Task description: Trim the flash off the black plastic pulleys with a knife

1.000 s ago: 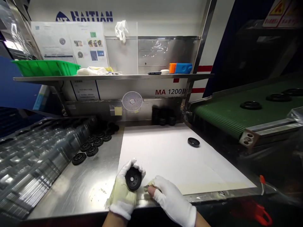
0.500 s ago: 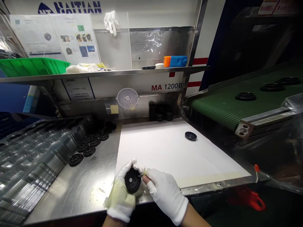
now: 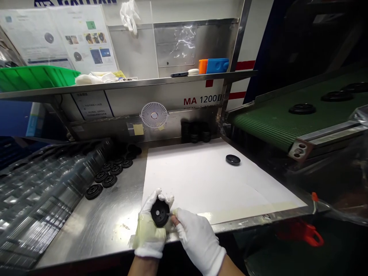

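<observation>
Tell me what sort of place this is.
Most likely an injection-moulding workshop: a machine panel reads MA 1200, a green belt conveyor carries black moulded discs, and more lie on a steel bench, where a white-gloved left hand holds one.

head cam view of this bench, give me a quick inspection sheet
surface: stainless steel bench, partly covered by a white paper sheet
job's things: black round part held in the left hand; a second part on the paper; rows of parts at left; a stack of parts at the back
clutter: shelf holds a green crate, white cloth, phone, blue block
grippers: left hand gloved, palm taped, gripping the part; right hand gloved, pinching a small tool tip, too small to identify
cables: nothing seen
surroundings: green conveyor belt at right, carrying more parts; small white fan; posted sheets
</observation>
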Tool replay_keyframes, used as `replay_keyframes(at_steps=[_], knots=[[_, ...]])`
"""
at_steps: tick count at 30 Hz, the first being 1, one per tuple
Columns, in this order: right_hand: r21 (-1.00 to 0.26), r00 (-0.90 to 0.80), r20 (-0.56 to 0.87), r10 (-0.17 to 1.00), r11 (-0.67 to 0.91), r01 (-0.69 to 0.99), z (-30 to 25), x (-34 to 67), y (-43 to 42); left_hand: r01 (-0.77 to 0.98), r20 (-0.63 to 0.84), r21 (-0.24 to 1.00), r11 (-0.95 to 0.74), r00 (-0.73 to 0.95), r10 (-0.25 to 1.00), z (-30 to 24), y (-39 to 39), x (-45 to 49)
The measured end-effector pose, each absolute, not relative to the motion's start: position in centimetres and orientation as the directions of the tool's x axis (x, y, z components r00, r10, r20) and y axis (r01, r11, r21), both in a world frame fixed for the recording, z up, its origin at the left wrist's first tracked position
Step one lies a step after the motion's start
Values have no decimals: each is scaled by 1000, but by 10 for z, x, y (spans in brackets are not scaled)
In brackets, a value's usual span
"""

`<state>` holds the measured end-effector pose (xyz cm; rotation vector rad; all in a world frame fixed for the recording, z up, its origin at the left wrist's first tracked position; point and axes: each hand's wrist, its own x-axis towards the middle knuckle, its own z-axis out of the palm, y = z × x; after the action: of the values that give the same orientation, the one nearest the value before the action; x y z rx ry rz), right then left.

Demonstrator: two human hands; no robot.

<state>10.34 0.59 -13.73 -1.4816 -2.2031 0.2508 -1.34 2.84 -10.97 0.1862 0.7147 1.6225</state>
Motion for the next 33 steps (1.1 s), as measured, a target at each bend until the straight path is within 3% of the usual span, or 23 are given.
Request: replay_keyframes(at_steps=[8,20,23,27,33], knots=[[-463,-233,306,923,358,811,-136,102,8,-691,-96,703,-169,-327,940,-105,23,-11],[-483,-239,301,923,364,797,-141,83,0,-497,119,784,-372,-469,875,-140,32,-15],[-523,-236,301,924,366,770,-138,85,2,-651,6,705,-281,-390,921,-133,32,-17],[-553,-247,279,928,366,749,-131,92,8,-867,-209,496,-44,-168,963,-117,32,-21],[-456,-264,293,919,377,806,-127,99,12,-928,-279,369,-44,-156,948,-105,35,-16]])
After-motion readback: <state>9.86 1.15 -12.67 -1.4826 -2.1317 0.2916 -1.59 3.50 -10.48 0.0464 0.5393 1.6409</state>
